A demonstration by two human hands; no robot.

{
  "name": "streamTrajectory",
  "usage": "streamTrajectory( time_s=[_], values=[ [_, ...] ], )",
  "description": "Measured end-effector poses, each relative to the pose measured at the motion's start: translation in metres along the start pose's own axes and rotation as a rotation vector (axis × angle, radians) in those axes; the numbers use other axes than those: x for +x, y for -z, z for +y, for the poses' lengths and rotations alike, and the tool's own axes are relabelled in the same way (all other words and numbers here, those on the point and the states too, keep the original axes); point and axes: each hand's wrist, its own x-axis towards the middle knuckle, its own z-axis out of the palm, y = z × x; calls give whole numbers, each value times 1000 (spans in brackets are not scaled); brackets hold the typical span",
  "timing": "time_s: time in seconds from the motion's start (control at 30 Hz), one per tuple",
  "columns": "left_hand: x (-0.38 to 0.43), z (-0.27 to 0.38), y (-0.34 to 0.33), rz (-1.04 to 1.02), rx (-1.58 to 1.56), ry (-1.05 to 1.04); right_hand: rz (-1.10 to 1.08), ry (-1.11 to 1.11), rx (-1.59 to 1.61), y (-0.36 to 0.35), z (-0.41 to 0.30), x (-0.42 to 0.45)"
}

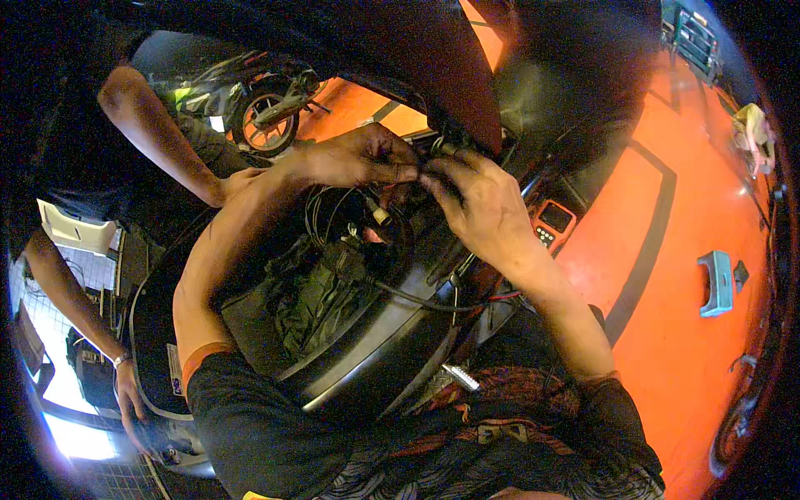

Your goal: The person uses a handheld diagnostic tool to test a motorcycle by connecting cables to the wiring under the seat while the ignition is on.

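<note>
My left hand (369, 159) and my right hand (481, 194) meet over the car door opening, fingertips close together. Both sets of fingers seem closed on something small and dark, which the fingers and shadow hide. Just below hangs a wiring connector (379, 214) with a pale end, beside loops of thin dark cable (322, 212). A thicker black cable (419, 301) runs across the metallic trim strip (369, 356) towards my right forearm. Beyond my right wrist lies an orange-framed handheld diagnostic device (554, 224) with a dark screen and buttons.
A co-worker's forearm (156, 137) reaches in at the left, and another arm (81, 300) hangs lower down. A motorcycle (269, 119) stands behind, on the orange floor (631, 275). A blue plastic piece (716, 284) lies at the right. Dark vehicle panels overhang my hands.
</note>
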Motion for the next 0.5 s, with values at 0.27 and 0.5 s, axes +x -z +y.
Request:
streamTrajectory(
  time_s=[0.27,0.5],
  values=[
    [-13,-54,39,338,672,55,61,-179,-14,-24,22,-15],
    [14,-82,34,201,448,-4,29,-274,-82,-45,26,-3]
  ],
)
